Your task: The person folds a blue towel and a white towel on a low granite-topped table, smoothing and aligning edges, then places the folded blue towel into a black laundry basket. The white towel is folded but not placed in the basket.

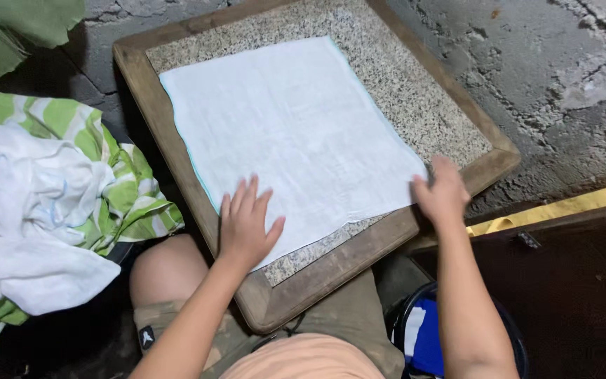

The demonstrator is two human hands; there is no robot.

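A white square cloth [296, 133] with a thin blue hem lies spread flat on a small table [450, 119] that has a speckled stone top and a worn wooden frame. My left hand [245, 224] rests palm down, fingers apart, on the cloth's near-left part. My right hand [442, 193] is at the cloth's near-right corner, fingers curled at its edge; whether it pinches the cloth is unclear.
A heap of crumpled white cloths [29, 217] lies on a green-and-white striped fabric [106, 175] at the left. Green fabric [8, 28] sits top left. A dark bucket [422, 330] stands near my right knee. Cracked concrete floor [562, 77] surrounds the table.
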